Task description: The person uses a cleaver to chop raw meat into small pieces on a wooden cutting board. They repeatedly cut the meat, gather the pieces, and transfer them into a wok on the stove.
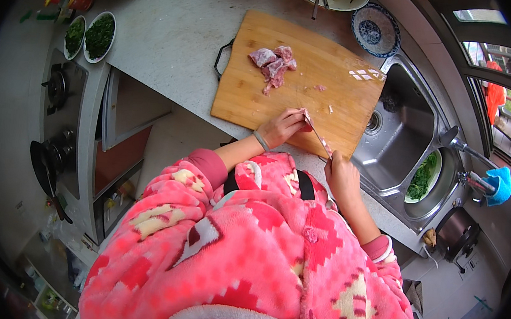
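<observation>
On the wooden cutting board [260, 109], my left hand [281, 127] presses a piece of raw meat [305, 127] near the front edge. Its fingers are bent over the meat and hide part of it. My right hand [343, 177] grips the handle of a kitchen knife [317, 135], whose blade runs up and left against the piece. Bits of meat cling along the blade. Farther back on the board lies a pile of raw meat chunks [273, 66], with a few small scraps [320, 88] to its right.
Right of the board is a steel sink [401, 127] with a faucet [469, 147]; a bowl of leafy greens [424, 178] sits in its smaller basin. A blue-patterned bowl [376, 30] stands behind. Two dishes of chopped greens [99, 37] stand left, near a gas stove [63, 118] bearing a black pan [42, 166].
</observation>
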A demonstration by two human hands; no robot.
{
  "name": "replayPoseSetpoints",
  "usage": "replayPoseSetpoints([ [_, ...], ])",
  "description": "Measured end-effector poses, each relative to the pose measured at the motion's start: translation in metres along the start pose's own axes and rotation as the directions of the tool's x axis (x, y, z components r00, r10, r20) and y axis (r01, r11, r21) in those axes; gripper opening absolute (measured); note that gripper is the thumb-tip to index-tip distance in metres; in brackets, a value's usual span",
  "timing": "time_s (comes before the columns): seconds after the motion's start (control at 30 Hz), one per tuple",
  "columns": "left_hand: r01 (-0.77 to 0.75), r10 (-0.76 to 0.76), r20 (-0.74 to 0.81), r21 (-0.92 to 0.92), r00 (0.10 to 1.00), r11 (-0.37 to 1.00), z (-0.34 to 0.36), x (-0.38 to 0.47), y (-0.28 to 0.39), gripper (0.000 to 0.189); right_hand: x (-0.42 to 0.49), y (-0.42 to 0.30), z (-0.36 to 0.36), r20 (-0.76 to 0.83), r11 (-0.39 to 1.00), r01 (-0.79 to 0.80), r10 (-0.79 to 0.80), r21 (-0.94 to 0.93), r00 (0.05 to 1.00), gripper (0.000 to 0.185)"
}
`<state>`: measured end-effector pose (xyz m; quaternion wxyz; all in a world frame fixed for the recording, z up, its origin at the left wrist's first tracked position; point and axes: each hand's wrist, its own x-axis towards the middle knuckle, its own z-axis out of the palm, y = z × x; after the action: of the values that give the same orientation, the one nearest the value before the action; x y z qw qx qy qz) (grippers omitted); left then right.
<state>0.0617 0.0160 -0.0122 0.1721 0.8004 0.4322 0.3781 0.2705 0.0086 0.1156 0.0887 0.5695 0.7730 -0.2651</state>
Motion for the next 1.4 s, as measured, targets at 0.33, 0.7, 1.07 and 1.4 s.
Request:
replayPoseSetpoints([
  [0.33,0.037,-0.04,0.066,0.046,0.997,0.998,0.003,-0.003,-0.001,0.023,0.104,-0.042,0.025,-0.157,0.994,0.088,-0.078,0.061,0.984,0.018],
  [0.7,0.043,-0.055,-0.123,-0.105,0.991,0.994,-0.013,-0.001,0.002,0.029,0.029,-0.005,-0.005,-0.141,0.999,0.028,-0.023,0.033,0.99,0.015],
  [1.07,0.08,-0.081,0.018,0.031,0.997,0.996,-0.008,-0.003,0.001,0.024,0.001,-0.016,0.017,-0.035,0.997,-0.033,0.031,-0.075,0.999,0.006],
  [1.4,0.065,-0.077,0.078,0.15,0.994,0.987,-0.001,-0.011,-0.002,0.027,0.1,-0.039,0.037,-0.086,0.991,0.109,-0.102,0.081,0.991,0.016],
])
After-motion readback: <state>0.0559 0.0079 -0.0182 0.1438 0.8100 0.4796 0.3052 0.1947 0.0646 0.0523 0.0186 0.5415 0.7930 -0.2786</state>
